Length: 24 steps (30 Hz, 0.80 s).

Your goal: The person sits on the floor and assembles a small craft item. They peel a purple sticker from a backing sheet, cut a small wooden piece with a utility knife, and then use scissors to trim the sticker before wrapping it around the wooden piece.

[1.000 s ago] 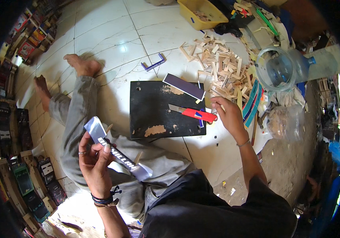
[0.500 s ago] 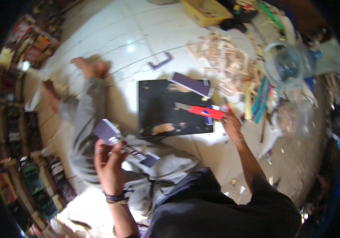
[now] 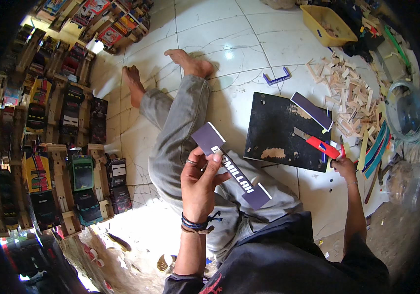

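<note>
My left hand (image 3: pixel 201 179) is closed, thumb over fingers, on a dark purple printed card (image 3: pixel 239 172) with white lettering along its narrow middle and a wider block at each end. The card is held up over my grey-trousered legs. At the right, my right hand (image 3: pixel 344 169) grips the end of a red-handled utility knife (image 3: pixel 321 146). Its blade lies above a worn black board (image 3: pixel 268 127) on the floor. A plain dark purple strip (image 3: pixel 311 111) rests across the board's far right corner. Beyond the board lies a small purple bracket-shaped piece (image 3: pixel 277 78).
A heap of small wood pieces (image 3: pixel 347 93) lies beyond the board at right, near a yellow tub (image 3: pixel 327 27). A clear plastic container (image 3: pixel 406 110) and teal strips (image 3: pixel 377 147) are farther right. Wooden racks with toy-like vehicles (image 3: pixel 36 179) line the left side.
The view has swung left, so everything sits farther right in the picture. The card is now turned more squarely to view. Both hands keep their holds.
</note>
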Motion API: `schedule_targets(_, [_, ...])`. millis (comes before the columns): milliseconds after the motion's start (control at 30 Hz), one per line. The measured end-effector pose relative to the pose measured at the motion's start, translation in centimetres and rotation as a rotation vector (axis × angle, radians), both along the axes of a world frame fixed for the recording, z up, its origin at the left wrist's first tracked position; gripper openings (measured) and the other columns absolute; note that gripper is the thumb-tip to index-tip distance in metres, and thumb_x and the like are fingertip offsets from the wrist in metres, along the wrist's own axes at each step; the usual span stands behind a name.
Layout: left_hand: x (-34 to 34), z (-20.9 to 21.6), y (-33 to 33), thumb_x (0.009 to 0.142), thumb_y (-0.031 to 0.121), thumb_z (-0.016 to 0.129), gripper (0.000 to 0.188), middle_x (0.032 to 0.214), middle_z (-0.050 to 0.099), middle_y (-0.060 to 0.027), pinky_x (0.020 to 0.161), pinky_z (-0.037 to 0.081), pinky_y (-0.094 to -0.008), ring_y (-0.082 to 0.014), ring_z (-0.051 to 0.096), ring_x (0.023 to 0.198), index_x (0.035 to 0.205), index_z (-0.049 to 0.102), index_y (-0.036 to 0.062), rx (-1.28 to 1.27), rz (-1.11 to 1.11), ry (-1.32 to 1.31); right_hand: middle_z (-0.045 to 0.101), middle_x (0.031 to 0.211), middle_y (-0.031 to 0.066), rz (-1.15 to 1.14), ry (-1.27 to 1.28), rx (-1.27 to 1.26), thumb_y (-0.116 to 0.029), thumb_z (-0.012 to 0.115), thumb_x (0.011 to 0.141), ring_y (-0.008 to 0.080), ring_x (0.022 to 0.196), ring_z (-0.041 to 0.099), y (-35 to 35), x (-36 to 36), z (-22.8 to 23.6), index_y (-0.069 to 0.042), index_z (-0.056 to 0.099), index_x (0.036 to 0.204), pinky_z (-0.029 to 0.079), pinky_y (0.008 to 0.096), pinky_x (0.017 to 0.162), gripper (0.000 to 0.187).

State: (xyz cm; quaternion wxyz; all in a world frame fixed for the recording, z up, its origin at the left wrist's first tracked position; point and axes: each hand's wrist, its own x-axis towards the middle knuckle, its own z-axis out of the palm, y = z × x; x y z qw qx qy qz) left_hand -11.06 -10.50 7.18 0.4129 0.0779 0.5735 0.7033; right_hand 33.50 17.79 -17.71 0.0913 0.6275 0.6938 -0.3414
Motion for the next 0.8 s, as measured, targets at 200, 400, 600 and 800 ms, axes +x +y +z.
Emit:
schedule_targets(200, [-0.7,0.8,-1.2,0.099,0.010,0.067,0.029,0.106,0.066,-0.0007,0.074,0.063,-0.0269,-0.0082,0.065,0.095,0.127,0.060,0.0048,0.020,0.031,0.019,0.070,0.084,0.0022,-0.242,0.261,0.152,-0.035,0.064,0.093,0.0104,0.071,0.062,-2.2,2.9,11.2,-0.005,0.075,0.099,0.048,0.0280,0.059,0.033])
schedule_targets(400, [-0.7,1.2,-1.7,0.097,0.010,0.070,0.033,0.109,0.067,-0.0018,0.073,0.064,-0.0264,-0.0080,0.065,0.097,0.129,0.060,0.0046,0.012,0.033,0.018,0.068,0.104,-0.0028,-0.338,0.770,0.224,-0.019,0.061,0.100,0.0045,0.089,0.056,-4.8,-6.1,21.2,-0.005,0.069,0.122,0.046,0.0242,0.084,0.028])
schedule_targets(600, [-0.3,1.8,-2.2,0.096,0.009,0.071,0.032,0.109,0.067,-0.0014,0.078,0.063,-0.0276,-0.0081,0.065,0.099,0.126,0.062,0.0056,0.068,0.044,0.000,0.068,0.116,0.0075,0.151,1.135,-0.213,-0.012,0.065,0.097,0.0127,0.106,0.063,-9.6,-21.3,24.3,-0.002,0.063,0.115,0.052,0.0292,0.092,0.020])
schedule_targets(800, [0.3,2.5,-3.5,0.096,0.009,0.071,0.026,0.108,0.069,-0.0015,0.080,0.054,-0.0246,-0.0080,0.064,0.095,0.121,0.064,0.0055,0.143,0.112,0.023,0.061,0.111,0.0129,1.011,0.830,0.285,-0.044,0.078,0.081,0.0271,0.097,0.061,-13.2,-29.9,26.4,-0.002,0.061,0.107,0.044,0.0400,0.091,0.053])
